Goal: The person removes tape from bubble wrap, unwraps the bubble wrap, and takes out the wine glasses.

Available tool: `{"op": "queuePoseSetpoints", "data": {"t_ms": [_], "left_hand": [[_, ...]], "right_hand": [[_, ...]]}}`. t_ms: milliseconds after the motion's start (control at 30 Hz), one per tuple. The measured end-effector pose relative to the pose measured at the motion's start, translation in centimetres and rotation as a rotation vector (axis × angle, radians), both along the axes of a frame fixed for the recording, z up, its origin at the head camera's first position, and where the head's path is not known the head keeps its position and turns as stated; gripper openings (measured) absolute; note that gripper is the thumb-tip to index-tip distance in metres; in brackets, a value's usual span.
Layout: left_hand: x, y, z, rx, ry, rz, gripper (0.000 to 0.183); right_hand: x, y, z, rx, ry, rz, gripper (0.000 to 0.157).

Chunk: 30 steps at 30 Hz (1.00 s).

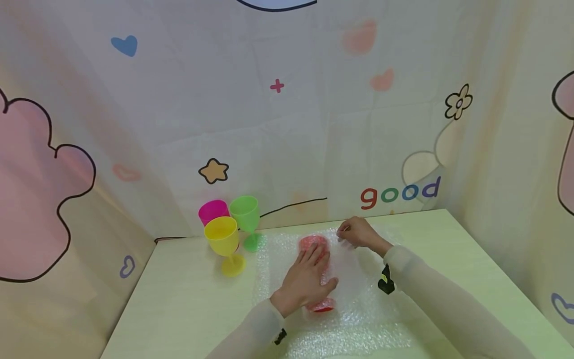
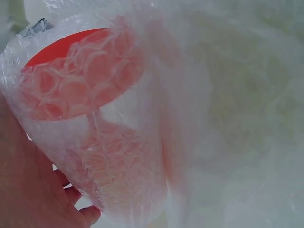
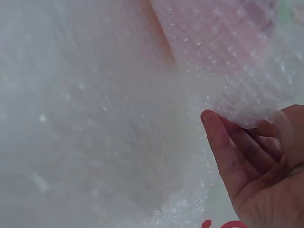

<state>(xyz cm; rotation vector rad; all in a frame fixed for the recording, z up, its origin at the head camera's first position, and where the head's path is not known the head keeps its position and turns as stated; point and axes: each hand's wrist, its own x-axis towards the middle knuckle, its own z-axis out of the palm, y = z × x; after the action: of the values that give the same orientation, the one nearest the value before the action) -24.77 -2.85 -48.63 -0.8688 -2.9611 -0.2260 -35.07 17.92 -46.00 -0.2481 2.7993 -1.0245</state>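
A red plastic goblet [image 1: 314, 243] lies on its side under a layer of clear bubble wrap [image 1: 354, 316], its stem mostly hidden. My left hand [image 1: 306, 280] rests across the wrapped goblet, fingers extended toward its far end and thumb out to the right. In the left wrist view, the goblet's round red end [image 2: 90, 78] shows through the bubbles, and the left fingertips [image 2: 90, 214] touch the wrap along its side. To the right of the goblet, my right hand [image 1: 360, 233] pinches the wrap's edge between thumb and fingers; the right wrist view shows this hand [image 3: 254, 166] close up.
Left of the wrap stand three upright goblets: yellow [image 1: 222, 242] in front, pink [image 1: 213, 210] and green [image 1: 245, 212] behind. Spread over the pale table [image 1: 179, 299], the wrap reaches its near side. A printed curtain [image 1: 287, 139] hangs along the back and sides.
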Motion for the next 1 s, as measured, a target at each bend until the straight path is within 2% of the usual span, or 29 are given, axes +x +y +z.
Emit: {"op": "queuePoseSetpoints", "data": {"t_ms": [133, 233, 333, 467, 567, 667, 833, 1000], "left_hand": [[0.0, -0.2, 0.1, 0.005, 0.001, -0.012, 0.072], [-0.1, -0.4, 0.2, 0.001, 0.001, -0.021, 0.072], [-0.1, -0.5, 0.4, -0.005, 0.011, -0.013, 0.073], [-0.1, -0.2, 1.1, -0.013, 0.026, 0.023, 0.075], [-0.2, 0.3, 1.5, -0.017, 0.032, 0.05, 0.075], [-0.3, 0.9, 1.8, -0.006, 0.025, 0.066, 0.072], [-0.1, 1.7, 1.7, -0.034, -0.019, 0.086, 0.072], [-0.1, 2.0, 1.2, -0.076, -0.022, 0.097, 0.075]], "right_hand": [[-0.1, 0.8, -0.5, -0.045, -0.078, -0.042, 0.024], [-0.3, 0.9, -0.8, -0.05, -0.078, -0.051, 0.022], [-0.6, 0.5, -0.6, 0.016, 0.016, 0.02, 0.019], [-0.9, -0.6, 0.2, 0.136, 0.153, 0.188, 0.023], [-1.2, -1.4, 0.9, 0.174, 0.19, 0.282, 0.025], [-1.3, -2.0, 1.3, 0.186, 0.23, 0.333, 0.02], [-1.1, -2.6, 1.6, 0.191, 0.257, 0.332, 0.012], [-1.1, -2.4, 1.3, 0.193, 0.231, 0.26, 0.011]]}}
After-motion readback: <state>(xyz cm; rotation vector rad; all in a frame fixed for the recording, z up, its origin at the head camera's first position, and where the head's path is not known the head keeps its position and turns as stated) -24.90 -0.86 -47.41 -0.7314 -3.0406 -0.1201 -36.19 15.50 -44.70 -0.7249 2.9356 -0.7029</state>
